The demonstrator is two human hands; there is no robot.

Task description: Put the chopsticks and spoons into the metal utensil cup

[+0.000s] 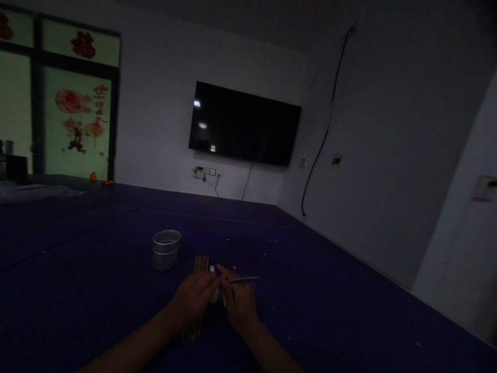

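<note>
On the dark blue surface lies a bundle of thin wooden sticks that look like chopsticks [201, 263]. My left hand [194, 296] rests across their middle, fingers closed and pointing right; what its fingertips hold is hidden. White spoon-like pieces [214, 297] show beneath and between my hands, partly covered. Close on the right, my right hand [241, 304] grips a slim grey metal utensil [246, 279] whose end sticks out to the right. The utensil's other end is hidden by the fingers. Fingertips of both hands meet there. A grey metal cup [165, 252] stands upright, left of and beyond the sticks.
Small white scraps [234, 268] are scattered on the blue surface [341, 300]. At the far left lie clear plastic sheeting [39, 191] and small orange items [93, 176]. A television [244, 124] hangs on the back wall; a black cable [325, 135] runs down the right wall.
</note>
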